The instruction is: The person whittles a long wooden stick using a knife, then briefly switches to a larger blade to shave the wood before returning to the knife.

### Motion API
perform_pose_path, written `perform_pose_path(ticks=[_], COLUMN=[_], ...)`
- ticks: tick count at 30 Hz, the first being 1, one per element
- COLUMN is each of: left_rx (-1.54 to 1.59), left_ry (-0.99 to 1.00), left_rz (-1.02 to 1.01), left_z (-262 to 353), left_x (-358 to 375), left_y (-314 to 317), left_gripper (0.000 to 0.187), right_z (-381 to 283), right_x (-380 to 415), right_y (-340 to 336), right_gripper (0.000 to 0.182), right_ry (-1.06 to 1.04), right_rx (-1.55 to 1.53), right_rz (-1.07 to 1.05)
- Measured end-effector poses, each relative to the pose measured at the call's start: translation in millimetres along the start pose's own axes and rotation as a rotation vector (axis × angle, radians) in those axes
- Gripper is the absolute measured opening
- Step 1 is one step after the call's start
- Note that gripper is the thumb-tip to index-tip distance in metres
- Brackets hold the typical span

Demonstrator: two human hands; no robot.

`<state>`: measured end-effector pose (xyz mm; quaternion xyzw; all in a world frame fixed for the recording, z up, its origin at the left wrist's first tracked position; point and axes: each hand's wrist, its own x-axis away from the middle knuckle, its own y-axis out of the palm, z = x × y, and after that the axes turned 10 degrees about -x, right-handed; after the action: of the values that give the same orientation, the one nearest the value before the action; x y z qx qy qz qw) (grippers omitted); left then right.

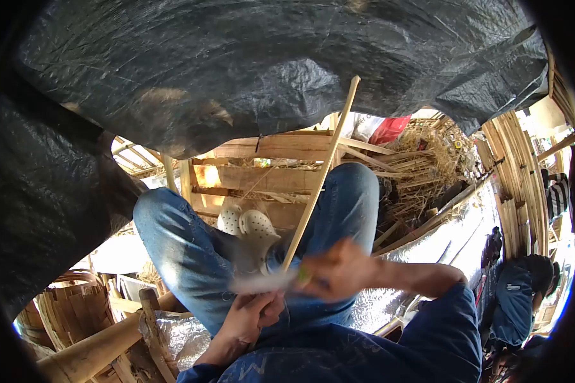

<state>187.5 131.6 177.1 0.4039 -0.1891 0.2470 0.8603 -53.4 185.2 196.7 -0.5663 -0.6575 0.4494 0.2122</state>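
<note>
My left hand [250, 319] is closed around the lower end of a long, pale strip of bamboo or wood [322, 172]. The strip slants up and away between my knees, its far tip in front of the black sheet. In my right hand [342, 271], smeared by motion, is a knife [262, 282] with a pale blade and a bit of green near the handle. Its blade points left and crosses the strip just above my left fingers.
Black plastic sheeting [249, 70] hangs ahead and on the left. Beyond my jeans and pale clogs [257, 223] stand wooden planks [268, 147]. Split strips and shavings [428, 166] pile up at right, near a seated person [517, 297]. A bamboo pole [99, 348] lies lower left.
</note>
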Motion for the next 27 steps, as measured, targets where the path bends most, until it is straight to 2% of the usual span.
perform_pose_path(ticks=[1,2,3,5,6,7,9,13,15,16,18,19,20,23,27], left_rx=[-0.011,-0.014,-0.011,0.07,0.053,0.053,0.078,0.069,0.035,0.02,0.054,0.05,0.026,0.007,-0.064], left_ry=[0.015,0.016,0.012,0.008,0.017,0.017,0.005,0.01,-0.054,-0.051,-0.032,-0.05,-0.079,-0.064,-0.052], left_rz=[-0.027,-0.031,-0.028,-0.051,-0.072,-0.074,-0.05,-0.096,-0.036,-0.04,0.007,0.003,0.026,0.043,0.097], left_z=[0.8,1.3,-3.3,-6.5,-6.2,-4.9,-4.3,-6.5,-7.0,-7.2,-17.3,-21.8,-24.1,-30.4,-29.7], left_x=[1.2,-1.0,-0.2,-3.7,-3.2,-2.1,0.0,-0.7,4.1,5.0,11.2,17.3,22.8,26.9,29.6], left_y=[-0.5,-4.1,-5.5,-6.3,-8.5,-9.1,-11.5,-11.2,-10.1,-13.4,-16.2,-16.2,-15.5,-18.6,-15.8], left_gripper=[0.027,0.027,0.027,0.021,0.025,0.025,0.026,0.027,0.027,0.027,0.024,0.024,0.024,0.025,0.025], right_z=[3.5,19.0,23.3,39.0,0.4,2.4,15.0,55.0,-16.5,-6.3,38.4,68.6,58.1,12.3,7.3], right_x=[-2.5,-15.6,-11.6,-8.3,-9.1,-11.1,-13.1,-22.2,-6.4,-9.2,-13.2,-16.8,-11.7,-10.6,-9.1], right_y=[-4.1,-24.9,-18.3,-7.5,-13.9,-12.9,-5.3,-26.6,-6.6,-7.8,-20.4,-38.8,-32.3,-7.6,-1.9], right_gripper=[0.039,0.037,0.037,0.033,0.032,0.032,0.042,0.037,0.042,0.042,0.042,0.038,0.038,0.048,0.039], right_ry=[-0.02,0.116,0.118,0.235,0.167,0.168,-0.044,0.104,0.101,0.1,0.145,0.827,0.839,0.257,0.159], right_rx=[0.036,0.042,0.037,-0.156,-0.021,-0.02,0.091,0.036,-0.171,-0.165,0.118,0.18,0.177,-0.088,-0.06], right_rz=[0.024,0.127,0.124,0.209,-0.101,-0.101,0.14,0.258,-0.184,-0.17,0.059,-0.073,-0.069,-0.155,-0.089])
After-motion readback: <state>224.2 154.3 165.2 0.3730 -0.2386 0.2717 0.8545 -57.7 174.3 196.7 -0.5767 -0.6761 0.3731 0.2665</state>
